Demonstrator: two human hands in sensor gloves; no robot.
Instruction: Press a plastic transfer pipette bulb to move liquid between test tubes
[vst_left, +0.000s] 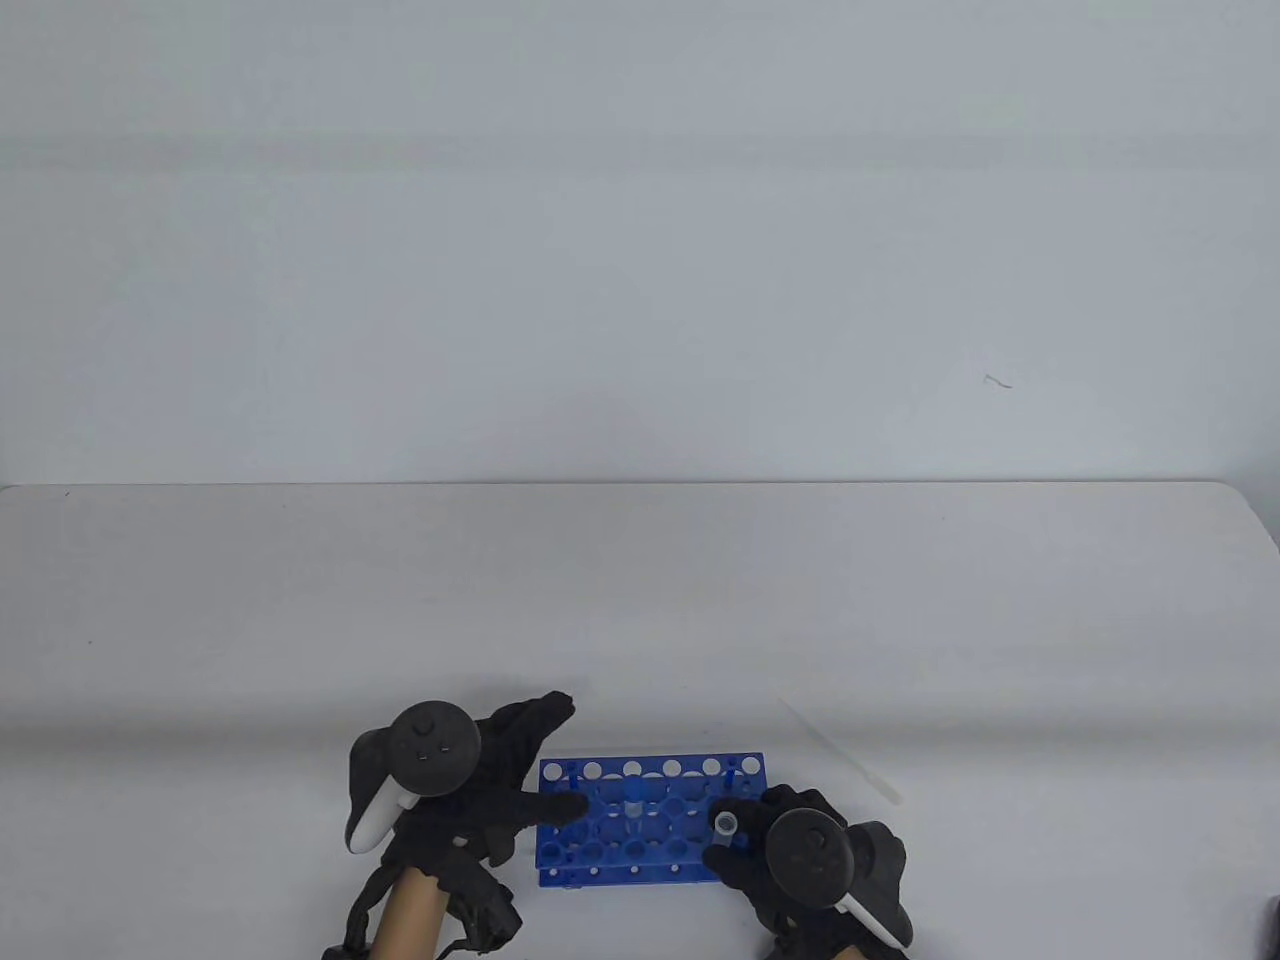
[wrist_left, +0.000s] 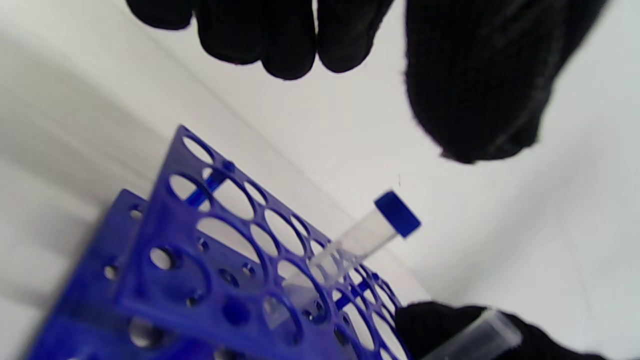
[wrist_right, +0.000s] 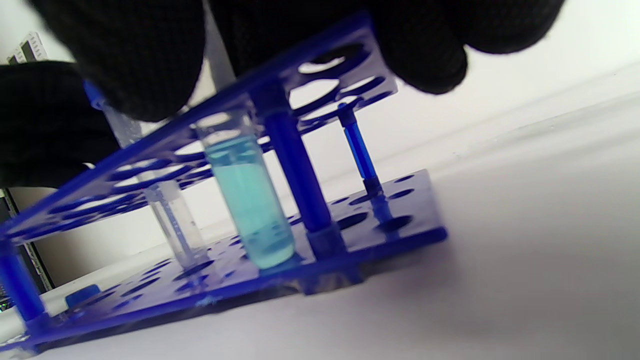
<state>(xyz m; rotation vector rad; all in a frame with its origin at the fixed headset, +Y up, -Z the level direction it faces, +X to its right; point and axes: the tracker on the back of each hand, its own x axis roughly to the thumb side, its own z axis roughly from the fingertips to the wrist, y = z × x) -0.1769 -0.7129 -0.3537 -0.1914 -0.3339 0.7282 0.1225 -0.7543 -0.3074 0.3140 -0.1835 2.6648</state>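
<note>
While the pipette (vst_left: 838, 752) is lying untouched on the table (vst_left: 640, 600), right of and beyond the blue rack (vst_left: 652, 822), both hands are working at the rack. Left hand (vst_left: 490, 790): fingers spread, resting on the rack's left end, seemingly steadying it. Right hand (vst_left: 790, 850): gripping an uncapped tube (wrist_right: 247, 195) of pale blue liquid seated in the rack. A capped tube (wrist_left: 350, 245) is standing mid-rack.

Rack (vst_left: 655, 780) near front table (vst_left: 640, 600) edge, between both hands.
Left hand (vst_left: 480, 790) at rack's left end, right hand (vst_left: 800, 860) at its front-right corner – one tube (vst_left: 632, 806) standing in a middle hole, another tube (vst_left: 727, 824) at the right hand; pipette (vst_left: 840, 752) lying on table behind-right of rack, apart.
</note>
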